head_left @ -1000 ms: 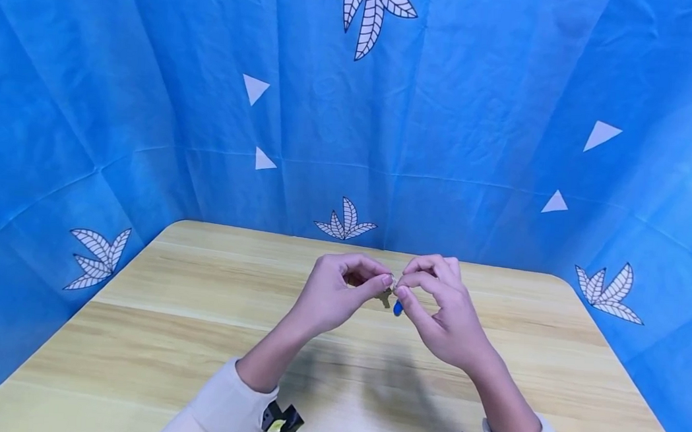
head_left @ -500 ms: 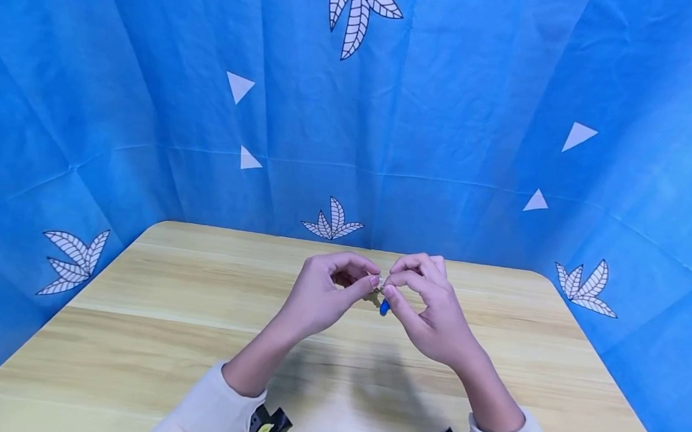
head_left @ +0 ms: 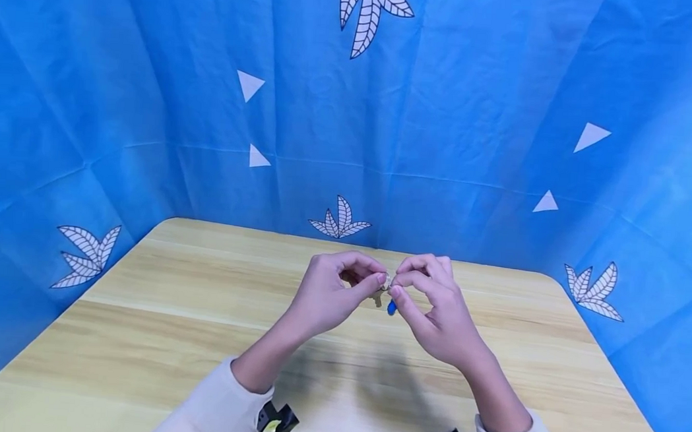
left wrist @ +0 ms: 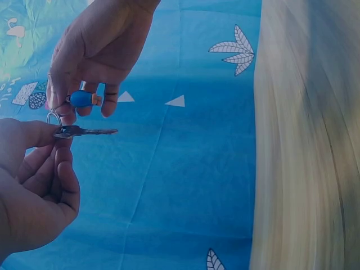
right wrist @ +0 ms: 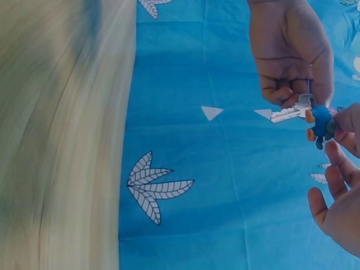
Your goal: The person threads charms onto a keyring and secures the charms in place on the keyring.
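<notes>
Both hands meet above the table. My left hand (head_left: 332,288) pinches a metal key ring (left wrist: 54,118) between thumb and forefinger, right at the head of a key (left wrist: 84,132). In the head view the key's blade hangs down below those fingertips. My right hand (head_left: 444,311) pinches the connecting end of a small blue charm (right wrist: 322,122) with orange parts, at the ring's edge. The charm (head_left: 391,307) dangles just under the right thumb and forefinger. The other right fingers are loosely bent. Fingertips hide most of the link between charm and ring.
A light wood-grain table (head_left: 196,339) lies under the hands. Blue cloth (head_left: 465,117) with white leaf and triangle prints surrounds its back and sides. Pale sleeves (head_left: 215,406) cover the forearms, and black wrist mounts (head_left: 276,420) sit at the cuffs.
The head view shifts slightly sideways and back. Both hands stay together around the ring; the key swings to hang straighter down, and the fingertips shift only a little.
</notes>
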